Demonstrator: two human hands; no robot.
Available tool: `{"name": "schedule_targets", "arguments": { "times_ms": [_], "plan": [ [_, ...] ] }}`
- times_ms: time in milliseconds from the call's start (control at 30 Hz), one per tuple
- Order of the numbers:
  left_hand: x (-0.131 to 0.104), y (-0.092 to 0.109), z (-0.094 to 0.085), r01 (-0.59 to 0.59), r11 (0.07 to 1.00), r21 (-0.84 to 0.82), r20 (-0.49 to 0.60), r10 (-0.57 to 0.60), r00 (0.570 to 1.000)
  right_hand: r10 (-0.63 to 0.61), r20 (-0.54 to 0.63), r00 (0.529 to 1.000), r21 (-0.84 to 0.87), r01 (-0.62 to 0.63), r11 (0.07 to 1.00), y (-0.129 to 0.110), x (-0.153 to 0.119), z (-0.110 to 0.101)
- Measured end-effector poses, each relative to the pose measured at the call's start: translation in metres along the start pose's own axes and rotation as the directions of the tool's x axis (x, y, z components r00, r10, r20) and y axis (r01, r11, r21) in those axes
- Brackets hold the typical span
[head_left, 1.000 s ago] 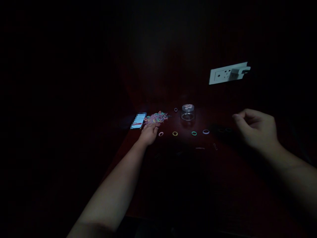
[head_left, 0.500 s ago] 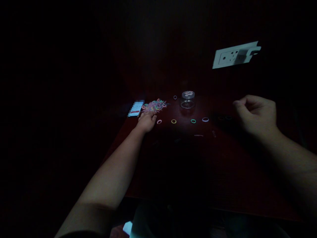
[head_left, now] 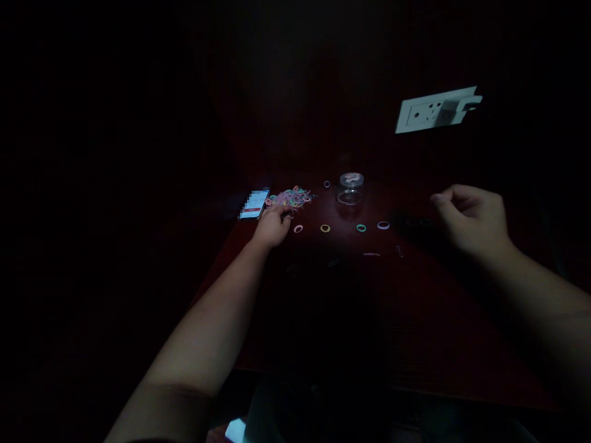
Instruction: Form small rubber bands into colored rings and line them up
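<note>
Left hand (head_left: 273, 226): half-curled, placed at near edge of hair-tie pile (head_left: 292, 197) on desk (head_left: 438, 301). Right hand (head_left: 478, 220): curled, raised above desk. Whether anything is gripped cannot be told.

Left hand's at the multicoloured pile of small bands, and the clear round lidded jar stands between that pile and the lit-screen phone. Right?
Jar position's wrong: head view shows the clear round lidded jar right of the multicoloured pile of small bands, with the lit-screen phone on the pile's left. Left hand is at the pile, as stated.
</note>
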State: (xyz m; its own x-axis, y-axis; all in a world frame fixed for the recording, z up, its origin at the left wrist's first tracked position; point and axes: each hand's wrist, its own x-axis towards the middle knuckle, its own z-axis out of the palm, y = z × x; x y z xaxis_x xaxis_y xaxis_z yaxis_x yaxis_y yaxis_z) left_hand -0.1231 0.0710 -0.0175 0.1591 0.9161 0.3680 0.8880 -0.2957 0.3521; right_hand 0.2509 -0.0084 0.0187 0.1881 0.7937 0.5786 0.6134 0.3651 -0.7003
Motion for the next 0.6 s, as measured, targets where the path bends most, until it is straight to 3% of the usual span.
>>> {"name": "schedule_targets", "arguments": {
  "times_ms": [167,267,333,433,600],
  "plan": [
    [0.0006,-0.0011,0.0019,0.005,1.000,-0.025,-0.010,-0.006,1.000,0.020,0.038,0.999,0.010,-0.020,1.000,-0.0017,0.0011,-0.0004],
    [0.0004,-0.0015,0.0027,0.015,0.997,-0.073,-0.014,-0.016,1.000,0.067,0.188,0.980,0.023,-0.073,0.997,-0.0019,0.0008,0.0010],
    [0.0002,-0.0022,0.0032,0.023,0.996,-0.088,-0.016,-0.024,1.000,0.101,0.366,0.925,0.035,-0.123,0.992,0.0001,-0.0003,0.0027],
    [-0.0001,-0.0040,0.0045,0.055,0.994,-0.092,-0.023,-0.057,0.998,0.122,0.577,0.808,0.042,-0.179,0.983,0.0044,-0.0027,0.0056],
    [-0.0007,-0.0060,0.0061,0.129,0.990,-0.060,-0.008,-0.130,0.991,0.143,0.709,0.690,-0.008,-0.195,0.981,0.0049,-0.0038,0.0077]
  ]
}}
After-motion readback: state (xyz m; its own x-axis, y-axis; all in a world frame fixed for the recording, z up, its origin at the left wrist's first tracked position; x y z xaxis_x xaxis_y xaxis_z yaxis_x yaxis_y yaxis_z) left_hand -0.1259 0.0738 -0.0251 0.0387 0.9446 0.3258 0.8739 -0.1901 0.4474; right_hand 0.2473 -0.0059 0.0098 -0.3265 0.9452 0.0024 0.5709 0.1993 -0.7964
